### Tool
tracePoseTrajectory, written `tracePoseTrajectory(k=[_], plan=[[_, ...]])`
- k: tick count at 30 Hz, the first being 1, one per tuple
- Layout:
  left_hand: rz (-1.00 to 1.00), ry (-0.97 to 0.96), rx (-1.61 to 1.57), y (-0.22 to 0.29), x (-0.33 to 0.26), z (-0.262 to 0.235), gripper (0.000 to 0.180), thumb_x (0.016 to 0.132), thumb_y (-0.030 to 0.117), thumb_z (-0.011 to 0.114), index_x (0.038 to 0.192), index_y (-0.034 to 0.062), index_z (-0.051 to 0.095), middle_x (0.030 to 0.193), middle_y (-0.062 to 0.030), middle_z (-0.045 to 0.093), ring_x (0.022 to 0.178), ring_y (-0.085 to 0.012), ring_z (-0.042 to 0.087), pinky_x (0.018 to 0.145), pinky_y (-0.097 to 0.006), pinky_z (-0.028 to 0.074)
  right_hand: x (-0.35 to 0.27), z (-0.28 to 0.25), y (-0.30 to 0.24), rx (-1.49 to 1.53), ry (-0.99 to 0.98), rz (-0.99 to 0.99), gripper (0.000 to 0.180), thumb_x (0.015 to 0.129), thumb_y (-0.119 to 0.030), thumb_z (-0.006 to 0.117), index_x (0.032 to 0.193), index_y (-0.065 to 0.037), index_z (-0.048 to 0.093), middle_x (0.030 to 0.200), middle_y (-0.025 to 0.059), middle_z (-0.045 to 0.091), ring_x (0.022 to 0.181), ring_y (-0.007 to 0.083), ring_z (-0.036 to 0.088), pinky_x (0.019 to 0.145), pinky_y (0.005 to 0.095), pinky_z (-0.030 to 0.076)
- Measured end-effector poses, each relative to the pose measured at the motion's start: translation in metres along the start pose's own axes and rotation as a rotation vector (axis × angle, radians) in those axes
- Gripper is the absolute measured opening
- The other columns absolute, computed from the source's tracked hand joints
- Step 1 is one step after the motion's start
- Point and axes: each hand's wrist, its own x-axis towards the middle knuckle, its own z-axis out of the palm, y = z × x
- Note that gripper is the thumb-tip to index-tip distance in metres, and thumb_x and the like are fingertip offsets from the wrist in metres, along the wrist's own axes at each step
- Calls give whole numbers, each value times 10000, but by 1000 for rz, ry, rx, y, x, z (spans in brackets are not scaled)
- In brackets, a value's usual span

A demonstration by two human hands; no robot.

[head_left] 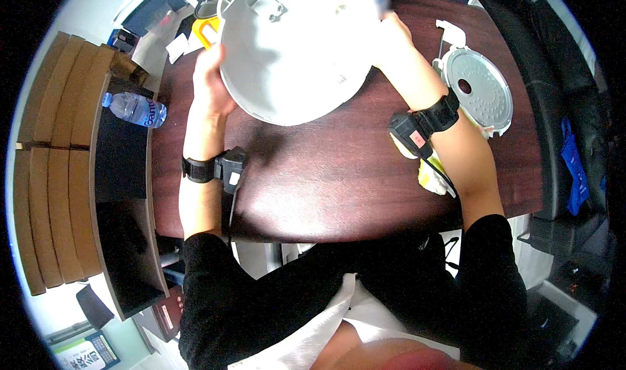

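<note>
A large white rounded appliance shell [293,63] with a smooth face is raised over the far part of the brown table. My left hand [212,83] grips its left edge, thumb up along the rim and fingers partly behind it. At the upper right edge, my right hand [394,40] is closed on the shell, its fingertips partly hidden. A small metal fitting [276,12] sits on the shell near its top. To the right of my right forearm lies a grey round lid [479,86] with one dark hole and many small dimples.
A crumpled yellow and white cloth [432,176] lies under my right forearm. Yellow tool handles [206,32] show behind the shell. A water bottle [135,109] lies at the table's left edge, near stacked cardboard boxes [59,154]. A black sofa [554,109] stands at the right.
</note>
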Motion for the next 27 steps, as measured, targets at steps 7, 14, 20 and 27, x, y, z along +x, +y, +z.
tracePoseTrajectory(k=[7, 14, 20, 27], plan=[[-24, 25, 241, -11, -4, 17, 991, 631, 471, 721, 1382, 28, 250, 1294, -165, 408, 1172, -281, 426, 957, -410, 386, 29, -22, 18, -518, -276, -464, 332, 875, -220, 558, 1080, 40, 554, 1016, 189, 627, 834, 234, 639, 739, 307, 526], [95, 225, 234, -10, 3, 50, 914, 648, 557, 617, 1340, 34, 329, 1237, -176, 434, 1112, -289, 467, 881, -436, 420, 18, -19, 14, 206, -500, -342, 323, 863, -167, 582, 1085, 67, 553, 1018, 176, 635, 848, 228, 642, 742, 307, 528], [136, 276, 294, -5, 9, 45, 887, 700, 620, 560, 1340, 51, 331, 1266, -173, 425, 1128, -287, 473, 888, -437, 436, 9, -17, 12, 262, -654, -336, 323, 869, -123, 565, 1110, 89, 533, 1028, 175, 629, 880, 231, 636, 751, 322, 529], [127, 27, 184, -10, -4, 37, 1013, 673, 684, 612, 1375, 43, 264, 1305, -160, 403, 1185, -289, 435, 959, -459, 400, 17, -14, 18, 168, -479, -327, 317, 867, -110, 561, 1111, 90, 530, 1023, 174, 627, 873, 242, 636, 751, 330, 530]])
